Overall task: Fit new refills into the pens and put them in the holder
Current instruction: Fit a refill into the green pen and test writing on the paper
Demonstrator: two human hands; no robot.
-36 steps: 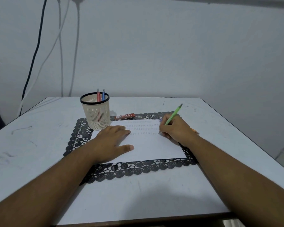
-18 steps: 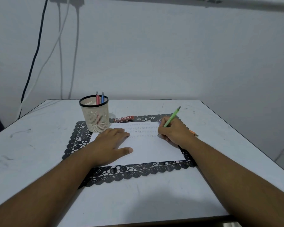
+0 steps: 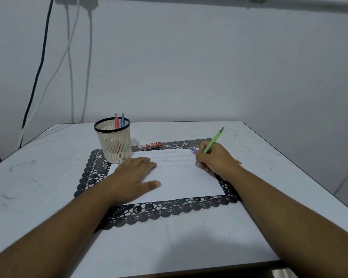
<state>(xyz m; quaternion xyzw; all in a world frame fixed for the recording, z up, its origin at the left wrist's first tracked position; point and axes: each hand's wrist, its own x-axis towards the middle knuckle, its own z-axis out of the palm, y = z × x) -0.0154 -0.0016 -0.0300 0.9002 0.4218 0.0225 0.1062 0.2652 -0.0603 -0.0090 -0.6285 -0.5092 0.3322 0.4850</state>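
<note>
White table (image 3: 189,247) underneath everything, with a black lace mat (image 3: 159,212) on it and a sheet of paper (image 3: 181,183) on the mat, rows of faint test marks running between the two sets of fingers. Left hand (image 3: 132,177) pressed flat on the sheet, fingers straight and spread, grasping nothing. Right hand (image 3: 215,160) curled round the green pen (image 3: 213,140) in a writing grip, tip down on the paper just by the fingertips (apparently trying out a freshly fitted refill). Cream mesh holder (image 3: 115,141) just beyond the left fingertips, already carrying a red pen (image 3: 116,121) and a blue pen (image 3: 122,121). Red refill case (image 3: 149,146) lying beyond the sheet, between holder and right fingers. Purple pen (image 3: 194,150) peeking out at the right knuckles, something orange (image 3: 237,161) behind the wrist. By the look of it, two pens finished, green under test and not yet in the holder, at least one more left.
</note>
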